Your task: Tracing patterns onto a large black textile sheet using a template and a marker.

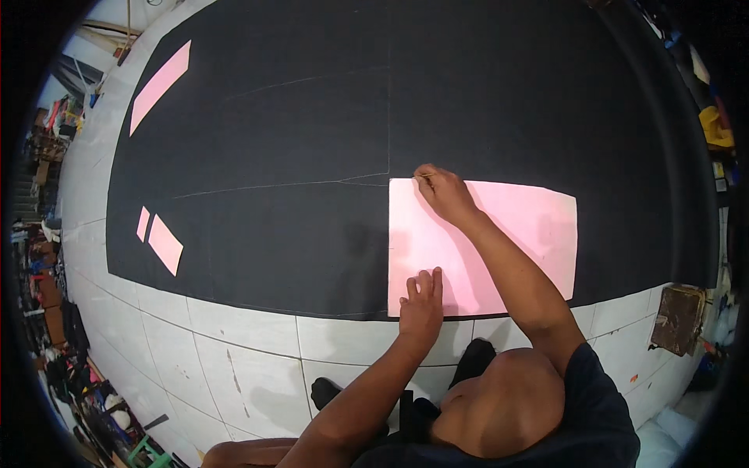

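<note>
White floor tiles point(250, 343) carry the black cloth point(273, 117) I see, with small pink pieces point(160, 238) far left of the large pink pattern sheet point(523, 226). My left hand point(421, 300) presses flat, fingers spread, on the sheet's near-left corner. My right hand point(445, 191) pinches a thin marking tool point(422, 176) at its far-left corner.

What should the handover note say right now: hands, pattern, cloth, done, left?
Left hand: flat on the pink pattern's near edge, pinning it.
Right hand: pinching a thin marker, too small to identify, at the pattern's far left corner.
Pattern lies on the black cloth spread over the tiled floor.
Done: faint lines already drawn on the cloth beyond that corner.
Left: no outline visible along the pattern's other edges.
Three smaller pink pieces lie at left, untouched.
</note>
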The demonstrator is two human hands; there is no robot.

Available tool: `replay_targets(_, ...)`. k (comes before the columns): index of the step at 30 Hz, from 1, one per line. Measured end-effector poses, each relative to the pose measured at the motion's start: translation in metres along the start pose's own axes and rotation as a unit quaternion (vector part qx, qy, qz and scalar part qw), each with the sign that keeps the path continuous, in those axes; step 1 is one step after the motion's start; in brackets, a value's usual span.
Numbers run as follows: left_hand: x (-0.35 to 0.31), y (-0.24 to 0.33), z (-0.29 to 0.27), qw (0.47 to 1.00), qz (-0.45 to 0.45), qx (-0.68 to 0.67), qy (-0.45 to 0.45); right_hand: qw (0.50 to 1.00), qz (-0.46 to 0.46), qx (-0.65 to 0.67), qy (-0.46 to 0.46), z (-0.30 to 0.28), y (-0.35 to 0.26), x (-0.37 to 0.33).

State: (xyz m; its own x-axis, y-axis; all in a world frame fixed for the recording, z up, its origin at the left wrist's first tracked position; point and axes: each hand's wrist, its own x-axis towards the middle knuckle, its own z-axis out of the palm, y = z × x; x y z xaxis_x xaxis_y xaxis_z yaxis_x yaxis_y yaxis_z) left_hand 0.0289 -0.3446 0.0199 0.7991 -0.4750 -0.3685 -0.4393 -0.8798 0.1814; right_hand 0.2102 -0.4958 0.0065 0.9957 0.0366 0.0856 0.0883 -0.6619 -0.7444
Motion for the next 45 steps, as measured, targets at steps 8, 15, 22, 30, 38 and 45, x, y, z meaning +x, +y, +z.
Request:
replay_targets(8, -0.004, -0.006, -0.012, 0.999, 0.006, -0.046, 0.008, 0.994, 0.093, -0.041, 0.046, -0.057, 0.036, -0.033)
replay_targets(15, -0.004, -0.003, -0.008, 0.999, 0.017, -0.043, 0.003, 0.981, 0.161, -0.029, 0.099, -0.091, 0.066, -0.068)
replay_targets(22, -0.003, -0.001, -0.02, 0.998, 0.012, -0.056, 0.002, 0.974, 0.175, -0.023, 0.143, -0.113, 0.088, -0.079)
replay_targets(30, -0.001, -0.002, -0.017, 0.999, 0.016, -0.044, -0.009, 0.955, 0.231, -0.043, 0.181, -0.143, 0.116, -0.093)
replay_targets(38, -0.002, -0.002, -0.024, 0.998, 0.015, -0.065, -0.013, 0.94, 0.254, -0.011, 0.229, -0.168, 0.145, -0.107)
replay_targets(45, -0.002, 0.0, -0.025, 0.996, 0.014, -0.084, -0.016, 0.939, 0.245, -0.006, 0.242, -0.171, 0.147, -0.112)
